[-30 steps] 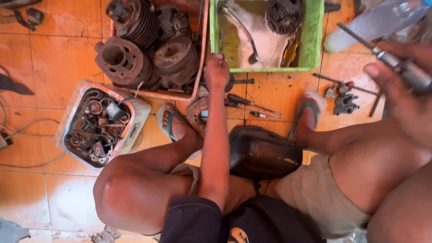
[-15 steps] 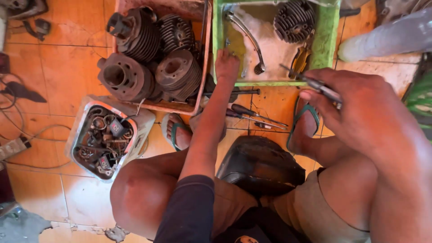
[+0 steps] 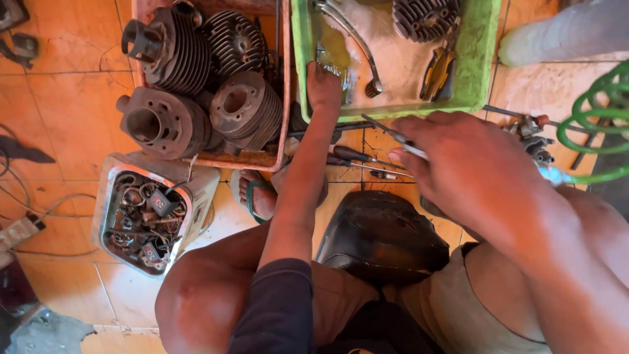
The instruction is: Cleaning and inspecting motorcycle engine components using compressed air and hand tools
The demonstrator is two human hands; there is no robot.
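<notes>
Black seat-like cover [image 3: 380, 239] between knees, nearest. Right hand [image 3: 472, 170] just above it, fingers clamped on thin metal tool [image 3: 393, 136] pointing up-left. Screwdrivers [image 3: 357, 157] on orange tile floor [image 3: 65, 98] under that. Left hand [image 3: 324, 85] stretched to near rim of green tray [image 3: 481, 59], fingers inside, grip unclear. Red crate [image 3: 283, 85] of finned engine cylinders [image 3: 196, 85] left of tray.

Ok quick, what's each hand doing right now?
Left hand: reaching over the green tray rim; grip cannot be told.
Right hand: closed on a thin metal tool.
</notes>
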